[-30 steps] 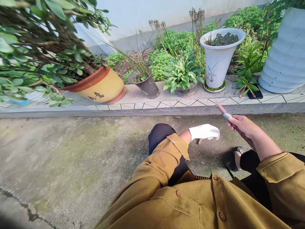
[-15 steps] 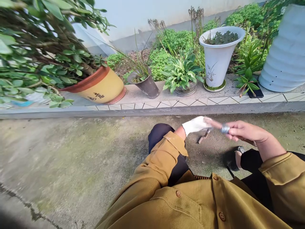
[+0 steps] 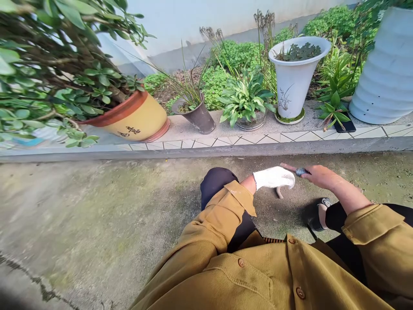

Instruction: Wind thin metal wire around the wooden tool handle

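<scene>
White-gloved, the left hand (image 3: 274, 177) curls around a brown stick (image 3: 279, 192) poking out below; just beside it, the bare right hand (image 3: 319, 176) grips a wire-wound rod (image 3: 298, 171), both above concrete ground (image 3: 129, 215).

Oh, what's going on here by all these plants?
A person's bare right grip is closed on a brown stick with silvery wire wound around it. The left grip, in a white glove, hangs curled beside the stick's far end. A second brown piece shows just below the glove; whether it is held, I can't tell. Beyond, a ledge bears potted plants, among them a yellow pot and a white pot.
</scene>
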The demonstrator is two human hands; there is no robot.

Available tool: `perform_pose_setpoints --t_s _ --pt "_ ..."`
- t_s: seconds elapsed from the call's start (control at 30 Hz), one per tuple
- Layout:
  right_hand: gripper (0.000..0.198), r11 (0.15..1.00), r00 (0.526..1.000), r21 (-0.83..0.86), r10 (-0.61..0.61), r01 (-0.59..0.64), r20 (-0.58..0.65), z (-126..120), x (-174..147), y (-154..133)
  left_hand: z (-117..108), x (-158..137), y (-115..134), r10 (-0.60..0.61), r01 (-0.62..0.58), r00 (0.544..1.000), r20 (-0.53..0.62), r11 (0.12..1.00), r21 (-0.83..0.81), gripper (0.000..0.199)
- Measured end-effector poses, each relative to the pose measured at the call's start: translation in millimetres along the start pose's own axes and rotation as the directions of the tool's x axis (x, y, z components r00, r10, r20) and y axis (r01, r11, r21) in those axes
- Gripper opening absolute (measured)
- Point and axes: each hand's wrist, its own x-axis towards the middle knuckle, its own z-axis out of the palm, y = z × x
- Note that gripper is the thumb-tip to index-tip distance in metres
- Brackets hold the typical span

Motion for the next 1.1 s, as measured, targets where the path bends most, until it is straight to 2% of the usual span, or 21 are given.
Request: perform_pose_setpoints --t_s 0.03,0.07,0.13,0.2,0.23,0.27,0.3,0.37,0.4,0.47,0.5,0.57,0.63,0.7,0.77,0.83,0.93,1.03,1.07,1.1 --pt "0.024 0.998 0.990 0.022 -0.061 0.058 0.129 0 -4 -4 -1 -3 2 0.003 -0.003 1.000 -0.011 1.000 0.003 0.015" --pt "0.025 0.990 0.955 0.084 -0.133 0.115 0.264 -1 -9 -7 -3 -5 4 0.009 -0.009 1.000 -0.014 1.000 0.009 0.015" --pt "0.031 0.933 0.822 0.299 -0.326 0.200 0.467 -9 -22 -10 -8 -8 6 0.020 -0.019 0.999 -0.028 1.000 0.011 0.017" --pt "0.039 0.810 0.690 0.539 -0.527 0.231 0.497 -22 -38 -8 -13 -8 6 0.030 -0.030 0.998 -0.050 1.000 0.006 0.018" --pt "0.041 0.742 0.667 0.625 -0.595 0.242 0.449 -28 -45 -5 -14 -7 4 0.036 -0.037 0.997 -0.068 0.999 -0.005 0.019" --pt "0.042 0.691 0.691 0.682 -0.615 0.240 0.380 -35 -51 -1 -15 -5 2 0.045 -0.047 0.995 -0.085 0.999 -0.024 0.020" --pt "0.043 0.650 0.751 0.723 -0.593 0.233 0.291 -40 -55 3 -16 -3 0 0.055 -0.060 0.994 -0.098 0.997 -0.047 0.021" --pt "0.043 0.580 0.895 0.780 -0.443 0.234 0.062 -45 -57 11 -13 2 -5 0.067 -0.074 0.994 -0.088 0.994 -0.076 0.023" --pt "0.043 0.554 0.938 0.797 -0.344 0.241 -0.045 -44 -54 13 -11 3 -6 0.064 -0.068 0.996 -0.061 0.995 -0.067 0.023" --pt "0.044 0.544 0.968 0.801 -0.162 0.248 -0.189 -39 -44 17 -5 1 -7 0.040 -0.040 0.999 0.006 0.999 0.001 0.022" --pt "0.044 0.582 0.971 0.780 -0.084 0.232 -0.226 -35 -36 17 -1 -1 -6 0.025 -0.026 0.999 0.026 0.999 0.037 0.020" --pt "0.041 0.755 0.967 0.643 0.048 0.129 -0.250 -27 -22 16 4 -7 -3 0.012 -0.015 1.000 0.028 0.997 0.078 0.017" --pt "0.034 0.931 0.958 0.364 0.132 -0.032 -0.254 -21 -11 13 6 -14 3 0.021 -0.020 1.000 -0.006 0.995 0.094 0.016" --pt "0.029 0.992 0.973 0.081 0.116 -0.101 -0.201 -16 -7 7 7 -19 9 0.031 -0.028 0.999 -0.029 0.993 0.111 0.016" --pt "0.027 0.998 0.999 -0.062 0.019 -0.022 -0.044 -12 -8 1 5 -21 13 0.043 -0.039 0.999 -0.031 0.992 0.119 0.016" --pt "0.025 0.991 0.978 -0.058 -0.107 0.119 0.181 -9 -12 -4 2 -21 15 0.053 -0.049 0.998 -0.028 0.992 0.114 0.016" --pt "0.028 0.956 0.864 0.144 -0.292 0.254 0.410 -8 -21 -11 -6 -17 14 0.055 -0.051 0.998 -0.041 0.994 0.093 0.015" --pt "0.038 0.862 0.759 0.431 -0.464 0.268 0.456 -13 -31 -17 -14 -9 7 0.037 -0.034 0.994 -0.099 0.999 0.025 0.015" --pt "0.041 0.821 0.740 0.511 -0.506 0.256 0.443 -16 -35 -18 -16 -6 3 0.031 -0.031 0.992 -0.120 1.000 0.006 0.015" --pt "0.043 0.779 0.740 0.576 -0.535 0.247 0.407 -18 -38 -18 -17 -2 -1 0.031 -0.033 0.989 -0.144 0.999 -0.012 0.015"
